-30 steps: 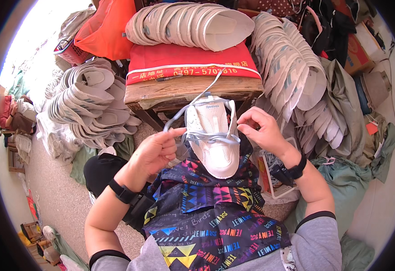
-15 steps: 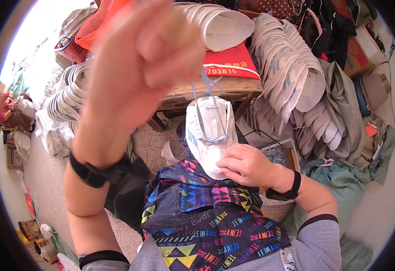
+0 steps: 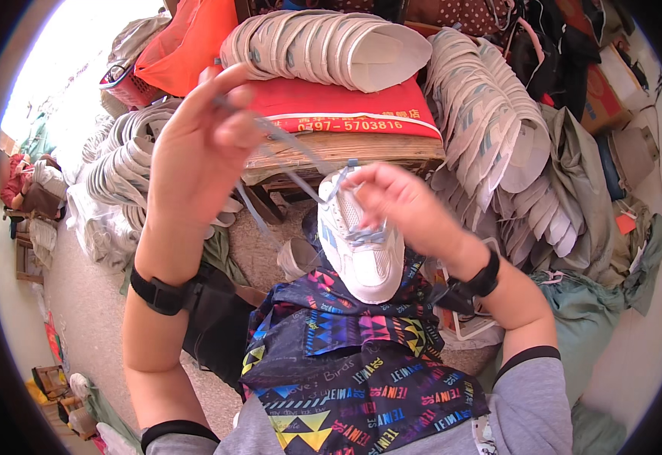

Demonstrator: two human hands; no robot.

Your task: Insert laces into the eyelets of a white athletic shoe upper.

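Stretching from the left hand (image 3: 209, 125), its fingers pinched, the lace (image 3: 285, 136) looks light and limp, best taken near its tip; the right hand (image 3: 399, 201), fingers part-curled, hold unclear, hovers over the white shoe (image 3: 369, 269) by the apron (image 3: 376, 364).

L hand (image 3: 200, 144) is raised in front of me, thumb & fingers pinched on a blue-grey lace (image 3: 294, 143) that runs down to a white shoe (image 3: 372, 274). R hand (image 3: 405, 203) is over the shoe's R side, fingers bent near the tongue, a bit blurred; can't tell its grip. Shoe sits toe toward the wearer, just beyond a dark apron w/ bright patterns (image 3: 369, 356). Behind: wooden table (image 3: 346, 145) w/ red pkg (image 3: 281, 92), stack of pale uppers (image 3: 308, 49) on top; more uppers (image 3: 490, 114) piled R, green sack (image 3: 581, 303) nr them.
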